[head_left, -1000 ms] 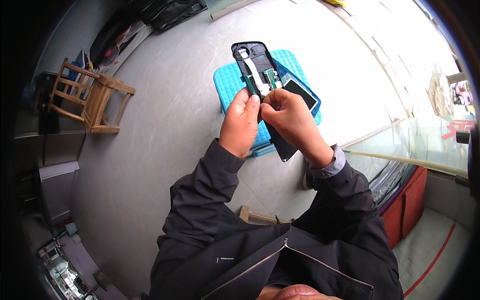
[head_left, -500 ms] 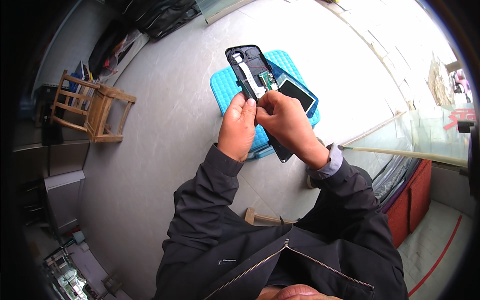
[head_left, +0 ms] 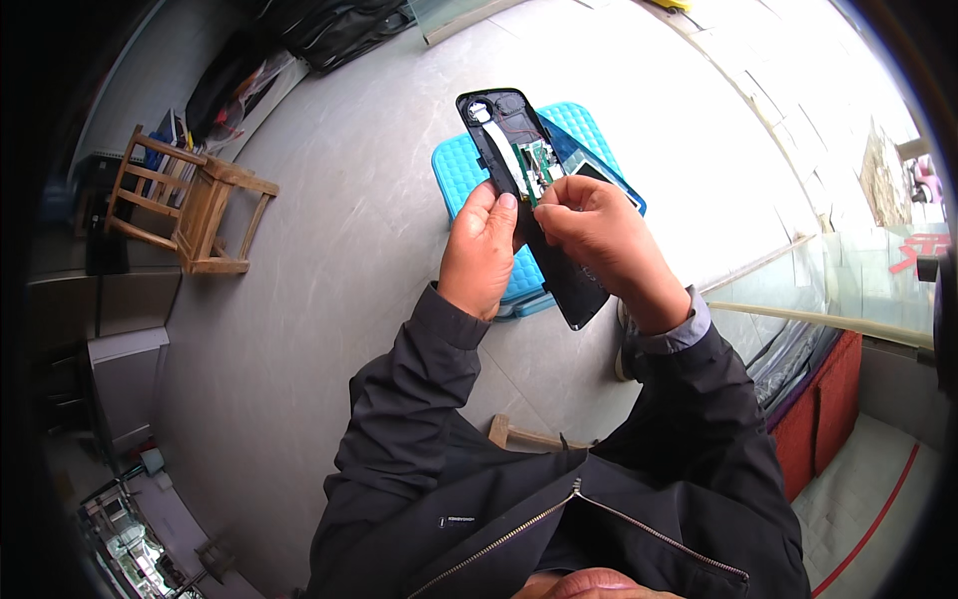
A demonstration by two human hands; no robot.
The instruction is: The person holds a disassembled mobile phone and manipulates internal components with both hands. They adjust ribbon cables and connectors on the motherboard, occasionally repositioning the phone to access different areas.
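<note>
My left hand point(head_left: 477, 258) grips the edge of a long black plastic device housing point(head_left: 571, 280), thumb on top. The housing is tilted, its inside facing up. Inside lie a green circuit board point(head_left: 539, 163), a white ribbon cable point(head_left: 502, 148) and a thin red wire. My right hand point(head_left: 614, 245) is closed in a pinch at the lower end of the board; whatever its fingertips hold is hidden. Beneath is a bright blue quilted-top stool point(head_left: 454, 168). On it lies a blue-edged flat screen panel point(head_left: 591, 170), partly covered by my right hand.
A small wooden chair point(head_left: 205, 215) stands on the grey tiled floor point(head_left: 319, 240) at the left. Black bags point(head_left: 324, 35) lie at the far left. To the right are a glass panel with a pale rail point(head_left: 828, 317) and a red board point(head_left: 823, 404). A wooden piece point(head_left: 524, 434) is near my lap.
My right hand has shifted right, away from my left thumb, uncovering more of the circuit board and the housing's lower part. It now covers more of the screen panel. My left hand keeps its grip.
</note>
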